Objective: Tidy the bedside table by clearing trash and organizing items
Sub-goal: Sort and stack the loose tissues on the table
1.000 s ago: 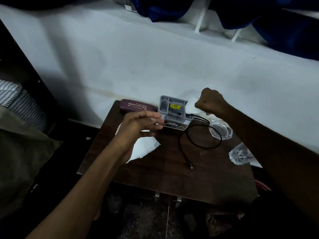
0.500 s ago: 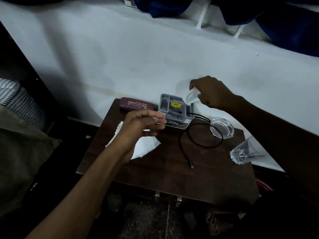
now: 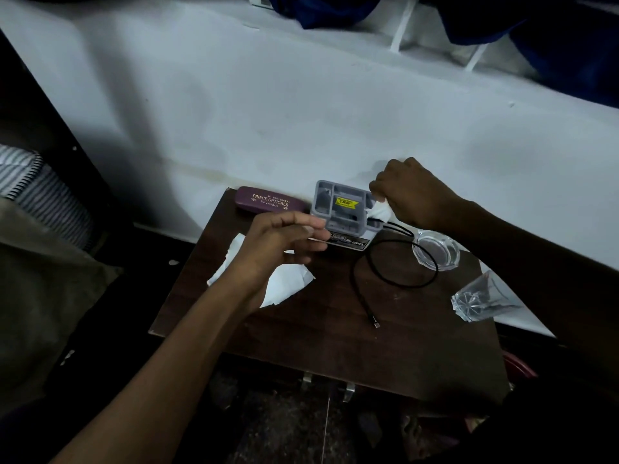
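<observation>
A small dark wooden bedside table point(image 3: 318, 333) stands against a white wall. At its back sit a maroon spectacle case point(image 3: 268, 203) and a grey plastic organiser point(image 3: 341, 209) with a yellow sticker. My right hand point(image 3: 407, 192) is closed on a crumpled white tissue point(image 3: 380, 212) at the organiser's right edge. My left hand point(image 3: 284, 242) hovers in front of the organiser, fingers loosely curled and apart, holding nothing I can see. Beneath it lies a sheet of white paper point(image 3: 284, 283). A black cable point(image 3: 385, 272) loops across the table.
A shallow glass dish point(image 3: 437, 251) rests at the table's right back. A clear drinking glass point(image 3: 475, 299) lies tipped over at the right edge. Bedding with a striped pillow point(image 3: 37, 192) is to the left. Dark floor lies below the table's front edge.
My right hand, holding the tissue, rose above the organiser and has come back down to its right edge. My left hand has stayed nearly still.
</observation>
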Demonstrator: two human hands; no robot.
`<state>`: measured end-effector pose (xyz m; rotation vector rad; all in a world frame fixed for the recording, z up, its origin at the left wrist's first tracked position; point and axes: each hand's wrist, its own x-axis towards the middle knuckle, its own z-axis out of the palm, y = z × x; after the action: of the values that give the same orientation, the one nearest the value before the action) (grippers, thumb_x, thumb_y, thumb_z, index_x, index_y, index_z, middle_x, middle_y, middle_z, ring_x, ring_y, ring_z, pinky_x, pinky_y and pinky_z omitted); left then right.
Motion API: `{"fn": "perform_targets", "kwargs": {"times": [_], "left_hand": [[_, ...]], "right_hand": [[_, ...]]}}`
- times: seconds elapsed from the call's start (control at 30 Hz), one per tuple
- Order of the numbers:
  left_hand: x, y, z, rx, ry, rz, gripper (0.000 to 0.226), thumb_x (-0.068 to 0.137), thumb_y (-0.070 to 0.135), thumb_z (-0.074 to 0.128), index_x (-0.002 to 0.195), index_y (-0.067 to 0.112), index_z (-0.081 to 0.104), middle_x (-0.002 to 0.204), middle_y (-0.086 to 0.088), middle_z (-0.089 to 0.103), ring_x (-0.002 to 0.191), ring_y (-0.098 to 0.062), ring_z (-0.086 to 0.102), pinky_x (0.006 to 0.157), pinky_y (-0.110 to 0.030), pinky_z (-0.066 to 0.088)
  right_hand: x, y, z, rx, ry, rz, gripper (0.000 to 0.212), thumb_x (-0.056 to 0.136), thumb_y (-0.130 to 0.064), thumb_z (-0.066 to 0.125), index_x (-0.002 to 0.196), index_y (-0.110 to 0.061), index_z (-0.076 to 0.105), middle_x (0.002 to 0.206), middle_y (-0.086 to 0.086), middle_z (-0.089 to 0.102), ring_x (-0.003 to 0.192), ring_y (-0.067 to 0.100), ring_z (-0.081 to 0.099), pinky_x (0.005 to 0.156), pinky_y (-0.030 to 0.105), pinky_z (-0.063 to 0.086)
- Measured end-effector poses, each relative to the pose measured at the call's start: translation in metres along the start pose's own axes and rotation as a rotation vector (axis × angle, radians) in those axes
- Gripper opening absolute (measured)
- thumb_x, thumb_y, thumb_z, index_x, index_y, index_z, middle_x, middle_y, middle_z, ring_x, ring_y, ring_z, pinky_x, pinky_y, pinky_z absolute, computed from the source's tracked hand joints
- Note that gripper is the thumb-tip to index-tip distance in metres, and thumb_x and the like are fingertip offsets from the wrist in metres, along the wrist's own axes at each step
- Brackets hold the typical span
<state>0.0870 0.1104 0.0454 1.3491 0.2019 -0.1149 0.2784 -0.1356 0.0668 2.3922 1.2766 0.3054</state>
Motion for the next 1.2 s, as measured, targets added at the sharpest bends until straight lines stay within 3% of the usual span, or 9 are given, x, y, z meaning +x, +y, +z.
{"fn": "perform_targets", "kwargs": {"times": [0.1,0.27,0.53,0.93,1.07,1.2], "left_hand": [[0.000,0.000,0.002,-0.001,-0.005,-0.003,0.026,0.102,0.003,0.054,0.120,-0.004,0.072,0.114,-0.019,0.079,0.111,-0.037,0.074,0.080,-0.033,0.053],[0.002,0.000,0.002,0.004,-0.008,-0.007,0.025,0.103,0.004,0.055,0.119,-0.003,0.072,0.113,-0.017,0.079,0.111,-0.037,0.075,0.079,-0.032,0.053],[0.002,0.000,-0.003,0.002,0.011,0.002,0.025,0.103,0.005,0.054,0.118,-0.001,0.073,0.111,-0.016,0.080,0.109,-0.035,0.076,0.080,-0.032,0.054],[0.003,0.003,-0.008,0.005,0.023,0.003,0.026,0.103,0.006,0.053,0.119,-0.001,0.073,0.113,-0.017,0.079,0.111,-0.034,0.075,0.080,-0.032,0.054],[0.005,0.004,-0.016,0.013,0.055,0.013,0.026,0.102,0.007,0.055,0.118,0.000,0.073,0.112,-0.015,0.080,0.109,-0.032,0.076,0.086,-0.037,0.053],[0.007,0.006,-0.021,0.005,0.094,0.019,0.025,0.101,0.007,0.056,0.117,0.000,0.074,0.110,-0.015,0.081,0.105,-0.031,0.078,0.085,-0.035,0.054]], "right_hand": [[0.001,-0.003,0.004,-0.096,0.020,-0.012,0.032,0.073,0.004,0.064,0.096,-0.017,0.067,0.087,0.002,0.066,0.092,0.031,0.057,0.079,0.043,0.043],[0.007,-0.011,0.006,-0.181,0.058,-0.018,0.031,0.073,0.006,0.062,0.097,-0.013,0.067,0.096,0.009,0.062,0.097,0.034,0.056,0.085,0.045,0.041],[0.002,-0.017,0.019,-0.144,0.095,-0.021,0.047,0.069,0.010,0.049,0.113,-0.007,0.053,0.086,0.010,0.060,0.092,0.035,0.053,0.090,0.047,0.042],[-0.002,-0.015,0.014,-0.119,0.032,0.005,0.036,0.073,0.005,0.061,0.102,-0.016,0.065,0.094,0.005,0.062,0.100,0.032,0.055,0.091,0.044,0.039],[-0.003,-0.009,0.004,0.000,0.165,0.191,0.025,0.078,0.001,0.064,0.098,-0.012,0.068,0.093,0.009,0.063,0.093,0.036,0.057,0.078,0.044,0.038],[-0.004,-0.007,-0.007,0.097,0.302,0.324,0.023,0.085,0.000,0.057,0.101,-0.014,0.066,0.098,0.008,0.061,0.093,0.034,0.054,0.081,0.044,0.036]]}}
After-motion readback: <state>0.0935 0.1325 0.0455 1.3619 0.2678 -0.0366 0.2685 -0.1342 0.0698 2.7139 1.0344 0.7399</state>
